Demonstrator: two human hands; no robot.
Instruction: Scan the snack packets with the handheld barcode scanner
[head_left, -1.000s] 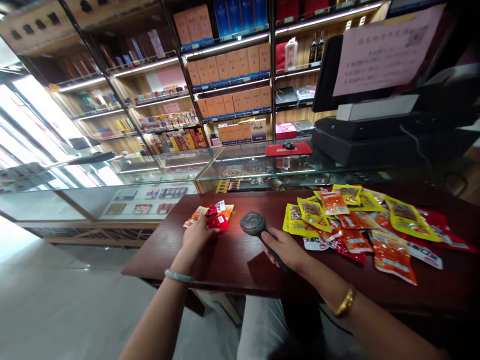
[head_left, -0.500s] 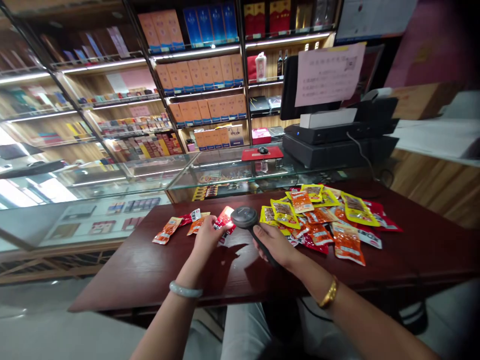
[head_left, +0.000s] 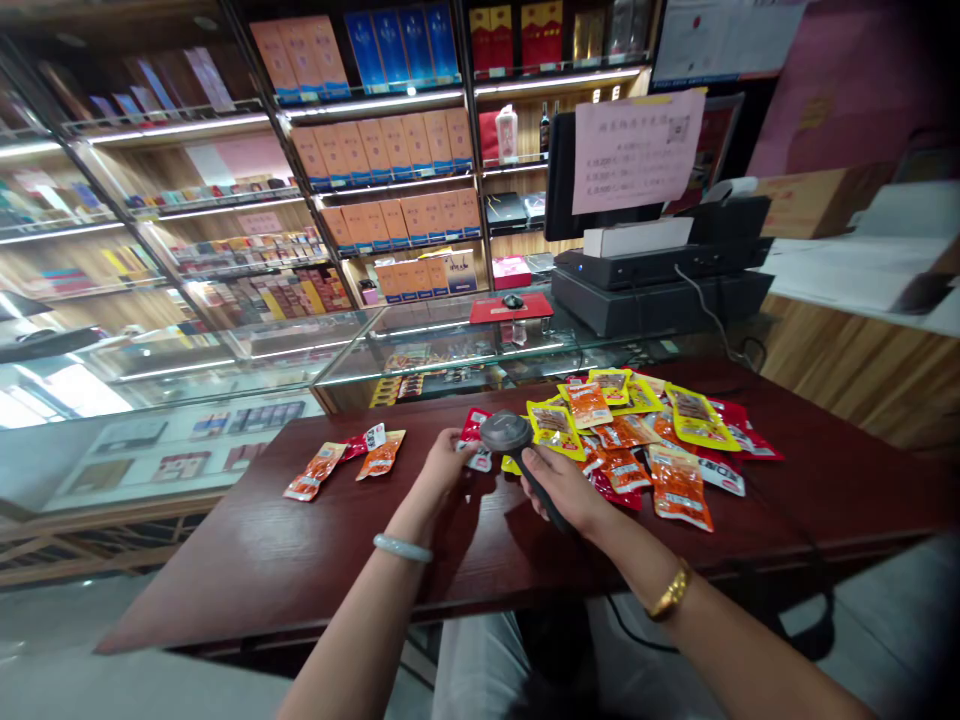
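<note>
My right hand (head_left: 564, 490) grips a black handheld barcode scanner (head_left: 507, 433) by its handle, head pointing away from me over the dark red wooden table (head_left: 315, 545). My left hand (head_left: 444, 463) holds a small red snack packet (head_left: 475, 440) just left of the scanner head. A heap of yellow, orange and red snack packets (head_left: 645, 430) lies right of the scanner. Three small orange and red packets (head_left: 345, 460) lie apart at the left of the table.
A glass display counter (head_left: 420, 345) runs behind the table, with a red mouse pad and mouse (head_left: 511, 304) on it. A black register with monitor and paper notice (head_left: 645, 240) stands at the back right. Lit shelves of boxed goods (head_left: 390, 150) fill the wall.
My left hand has left the small group of packets at the left and carried one red packet rightward to the scanner head. The camera view has swung so the table sits more central.
</note>
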